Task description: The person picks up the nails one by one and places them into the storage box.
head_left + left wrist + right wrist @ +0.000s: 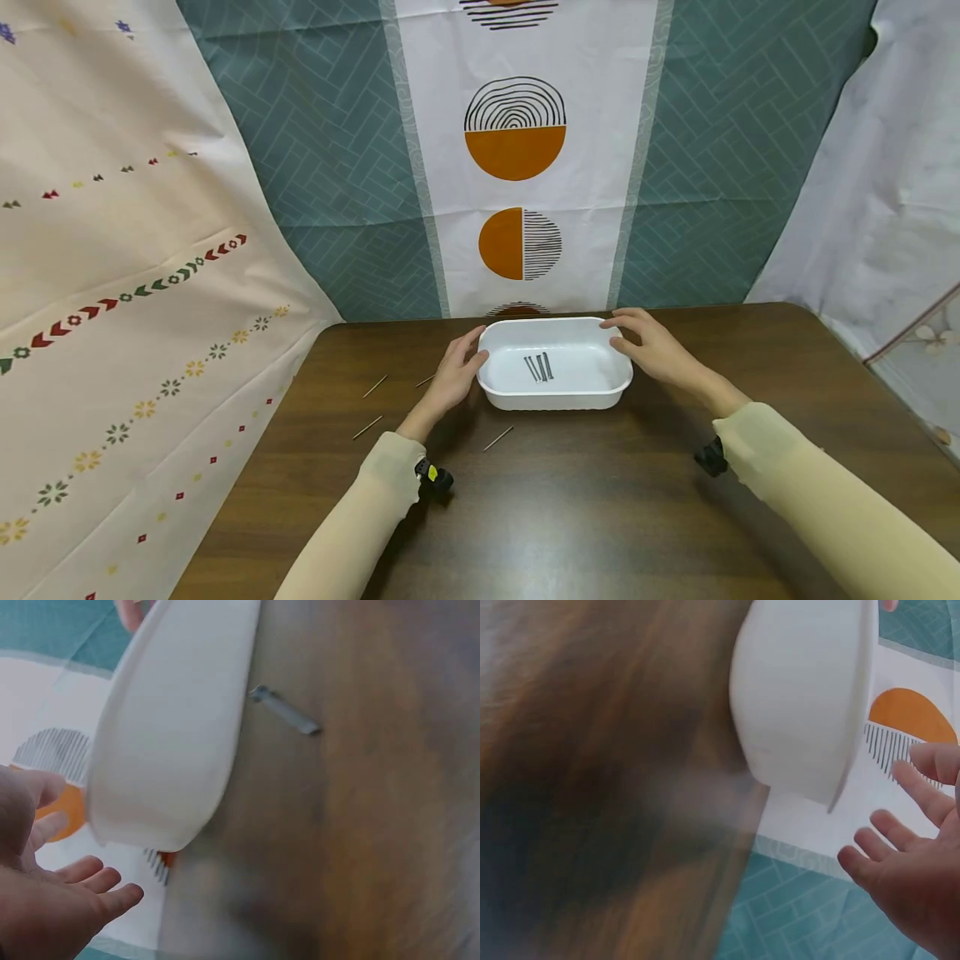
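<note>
Tray (555,402) sits upright at the far side of the counter (577,508), long side across, close to the far edge and the hanging cloth (337,125). Several nails (540,368) lie in it side by side, left of its middle; too small for me to tell nails from screws.

Left hand (453,375) at the tray's left end, right hand (654,346) at its right end. Both released: fingers spread, nothing grasped. From the head view I would guess at contact with the rim; both wrist views show me gaps, so I log no hold.

Four strays on the counter: two well left, a third (425,381) partly hidden by the left hand, a fourth (498,438) just on the near side of the tray.

Risks, as I judge them from my end. A shove away from the person could carry the tray over the far edge, there being little counter beyond it. Pressure on one end alone would swing it round or tip it, and the nails inside, lying loose, would slide. Dragged nearer, it could ride onto the near stray. The left wrist, low over the counter, might sweep the left strays about.
</note>
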Demonstrator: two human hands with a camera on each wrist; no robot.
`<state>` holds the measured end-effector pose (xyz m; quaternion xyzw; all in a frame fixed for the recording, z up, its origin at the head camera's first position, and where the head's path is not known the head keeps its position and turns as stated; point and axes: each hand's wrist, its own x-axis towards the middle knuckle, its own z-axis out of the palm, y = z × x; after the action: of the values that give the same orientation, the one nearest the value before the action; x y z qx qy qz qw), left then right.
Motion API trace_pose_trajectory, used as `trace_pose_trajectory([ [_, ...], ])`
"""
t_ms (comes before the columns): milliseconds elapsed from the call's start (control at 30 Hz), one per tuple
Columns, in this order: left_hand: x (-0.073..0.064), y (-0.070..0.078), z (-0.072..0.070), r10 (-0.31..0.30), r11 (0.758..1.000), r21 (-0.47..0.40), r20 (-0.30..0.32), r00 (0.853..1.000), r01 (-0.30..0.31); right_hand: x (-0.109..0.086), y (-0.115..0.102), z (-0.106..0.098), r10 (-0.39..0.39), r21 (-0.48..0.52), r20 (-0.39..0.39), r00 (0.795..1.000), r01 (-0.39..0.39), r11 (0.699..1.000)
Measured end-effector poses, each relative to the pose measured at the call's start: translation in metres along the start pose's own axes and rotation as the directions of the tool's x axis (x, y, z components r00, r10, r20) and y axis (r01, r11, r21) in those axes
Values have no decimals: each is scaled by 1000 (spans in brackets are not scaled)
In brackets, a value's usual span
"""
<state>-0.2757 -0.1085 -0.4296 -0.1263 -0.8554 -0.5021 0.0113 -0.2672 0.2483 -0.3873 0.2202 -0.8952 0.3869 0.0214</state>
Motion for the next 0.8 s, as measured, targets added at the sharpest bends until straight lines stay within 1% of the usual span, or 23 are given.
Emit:
trace_pose_trajectory([
  [67,2,4,-6,13,1000,14,-2,1000,-13,-3,3,0,-1,0,2,1000,1,1000],
  [167,3,10,-13,36,998,51,-3,999,-35,-8,7,0,22,17,5,1000,-22,1000],
  [233,4,13,-17,57,995,77,0,998,-57,-10,9,0,46,37,8,999,-47,998],
  [333,3,16,-20,73,991,115,14,997,-74,-12,13,0,75,81,11,997,-76,994],
  [567,-2,22,-23,99,979,173,47,994,-106,-16,21,3,106,194,27,994,-110,975],
  [633,-3,22,-23,114,976,180,54,992,-122,-18,22,4,128,227,39,991,-133,965],
  [800,-7,19,-22,120,968,208,95,988,-138,-21,25,7,152,272,46,987,-159,949],
])
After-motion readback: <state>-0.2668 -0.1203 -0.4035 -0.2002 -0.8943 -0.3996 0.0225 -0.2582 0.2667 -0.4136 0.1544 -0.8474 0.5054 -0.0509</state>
